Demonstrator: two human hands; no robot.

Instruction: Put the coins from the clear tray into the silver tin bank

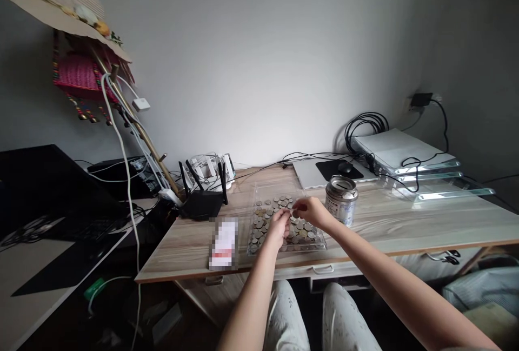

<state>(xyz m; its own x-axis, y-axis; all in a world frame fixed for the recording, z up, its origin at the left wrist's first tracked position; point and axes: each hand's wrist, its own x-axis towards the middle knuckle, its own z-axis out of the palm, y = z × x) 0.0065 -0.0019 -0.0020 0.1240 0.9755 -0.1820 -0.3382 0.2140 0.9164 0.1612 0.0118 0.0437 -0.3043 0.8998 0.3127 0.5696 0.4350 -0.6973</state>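
Note:
A clear plastic tray (252, 199) on the wooden desk holds many silver and some golden coins (302, 232). Over the middle of it, my left hand (279, 226) has its fingers drawn together; whatever they hold is hidden. My right hand (311, 211) comes in from the right with thumb and fingers pinched, apparently round a coin, close to the left fingertips. Both hands are just above the coins and partly cover them. To the right of my right hand stands a round metal tin (341, 199) with a slot in its lid.
Left of the tray lies a blurred-out white and red item (224, 244). Behind it is a black router (203, 202) with upright antennas. A mouse (345, 167) on a black pad, cables and stacked clear trays (405, 151) are at the back right. The desk's front edge is above my knees.

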